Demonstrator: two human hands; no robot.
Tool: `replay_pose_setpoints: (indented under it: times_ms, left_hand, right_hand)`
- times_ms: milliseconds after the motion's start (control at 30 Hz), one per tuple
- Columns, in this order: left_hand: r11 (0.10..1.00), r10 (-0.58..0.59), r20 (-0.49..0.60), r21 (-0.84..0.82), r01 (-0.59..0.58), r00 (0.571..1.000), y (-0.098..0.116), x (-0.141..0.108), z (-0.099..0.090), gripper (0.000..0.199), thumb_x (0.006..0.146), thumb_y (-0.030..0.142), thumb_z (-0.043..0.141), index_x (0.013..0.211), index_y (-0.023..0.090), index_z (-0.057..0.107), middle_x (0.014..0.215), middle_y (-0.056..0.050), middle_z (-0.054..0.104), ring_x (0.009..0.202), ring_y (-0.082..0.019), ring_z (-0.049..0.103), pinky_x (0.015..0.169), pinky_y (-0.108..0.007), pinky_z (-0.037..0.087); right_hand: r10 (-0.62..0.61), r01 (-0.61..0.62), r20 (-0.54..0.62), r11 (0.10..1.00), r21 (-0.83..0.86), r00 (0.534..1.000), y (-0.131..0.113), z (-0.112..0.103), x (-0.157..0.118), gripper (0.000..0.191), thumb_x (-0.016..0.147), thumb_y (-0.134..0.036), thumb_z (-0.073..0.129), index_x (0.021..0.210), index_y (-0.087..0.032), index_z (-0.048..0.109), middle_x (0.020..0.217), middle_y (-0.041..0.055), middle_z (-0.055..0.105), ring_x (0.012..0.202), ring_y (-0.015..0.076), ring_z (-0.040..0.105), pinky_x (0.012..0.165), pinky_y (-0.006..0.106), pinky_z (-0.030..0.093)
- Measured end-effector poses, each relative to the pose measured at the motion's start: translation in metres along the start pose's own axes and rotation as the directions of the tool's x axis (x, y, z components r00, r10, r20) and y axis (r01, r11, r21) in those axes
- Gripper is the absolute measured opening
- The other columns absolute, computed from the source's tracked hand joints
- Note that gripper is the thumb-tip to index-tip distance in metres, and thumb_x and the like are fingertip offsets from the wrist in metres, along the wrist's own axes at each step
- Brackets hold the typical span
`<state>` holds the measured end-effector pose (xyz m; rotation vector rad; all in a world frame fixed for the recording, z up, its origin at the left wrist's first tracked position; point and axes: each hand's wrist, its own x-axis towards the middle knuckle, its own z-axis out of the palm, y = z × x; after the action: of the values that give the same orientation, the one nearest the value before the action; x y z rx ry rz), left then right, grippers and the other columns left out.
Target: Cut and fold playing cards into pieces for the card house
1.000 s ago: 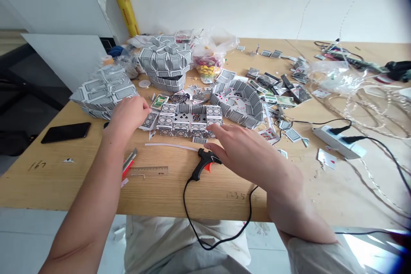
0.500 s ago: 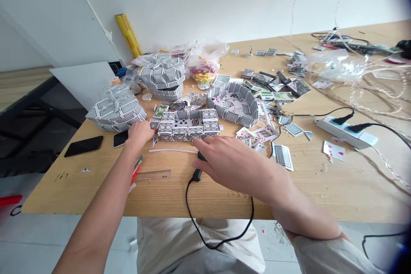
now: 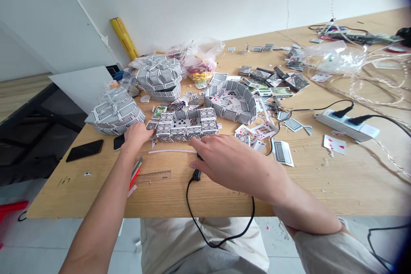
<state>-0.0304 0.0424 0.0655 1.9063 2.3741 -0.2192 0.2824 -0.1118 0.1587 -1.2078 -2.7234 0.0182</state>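
Note:
A low rectangular box (image 3: pixel 188 127) built from folded playing cards, with card faces showing inside, stands in front of me. My left hand (image 3: pixel 136 136) is at its left end, fingers closed on a small folded playing card (image 3: pixel 152 125) beside the box; the fingertips are partly hidden. My right hand (image 3: pixel 221 156) reaches across the box's front, curled over a black corded tool (image 3: pixel 197 174) that looks like a glue gun, mostly hidden beneath the palm. A thin white stick (image 3: pixel 171 151) runs along the table to the right fingers.
Card-built baskets (image 3: pixel 159 78) and a heart-shaped card tray (image 3: pixel 231 102) stand behind. Two phones, one a black phone (image 3: pixel 84 150), lie left. A box cutter (image 3: pixel 135 171) and ruler (image 3: pixel 156 175) lie nearer me. Loose cards and a power strip (image 3: pixel 346 125) are right.
The view has shifted slightly. Both hands keep nearly the same places around the card box, and their grips look unchanged.

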Motion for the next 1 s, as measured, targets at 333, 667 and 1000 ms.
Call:
replay_pose_setpoints:
  times_ms: [333,667,1000]
  left_hand:
    - [0.961,-0.008,-0.177,-0.275,-0.041,0.984,-0.004,-0.025,-0.050,0.052,0.086,0.062,0.076,0.110,0.017,0.078,0.121,-0.018,0.082,0.121,-0.043,0.074,0.105,-0.051,0.055]
    - [-0.222,0.449,-0.440,-0.898,-0.380,0.778,0.065,-0.092,-0.109,0.029,0.091,0.048,0.080,0.103,0.021,0.085,0.099,-0.006,0.083,0.084,-0.019,0.077,0.077,-0.032,0.064]
    - [-0.252,0.735,-0.291,-0.956,-0.152,0.613,0.083,-0.068,-0.087,0.027,0.097,0.045,0.077,0.106,0.021,0.084,0.098,-0.006,0.081,0.089,-0.020,0.077,0.076,-0.028,0.063]
  right_hand:
    - [0.072,-0.073,0.087,0.997,0.005,0.994,0.008,-0.009,0.001,0.021,0.111,-0.037,0.060,0.113,-0.017,0.066,0.092,0.0086,0.080,0.083,0.0290,0.079,0.061,0.036,0.043]
    - [0.334,-0.208,-0.338,0.910,0.358,0.880,0.012,-0.022,0.012,0.056,0.108,-0.039,0.067,0.159,-0.022,0.049,0.141,0.0149,0.072,0.126,0.0331,0.072,0.104,0.049,0.060]
    - [0.284,-0.149,-0.445,0.938,0.314,0.849,0.018,-0.001,0.038,0.094,0.098,-0.045,0.079,0.174,-0.032,0.024,0.174,0.0124,0.043,0.162,0.0392,0.041,0.128,0.065,0.045]
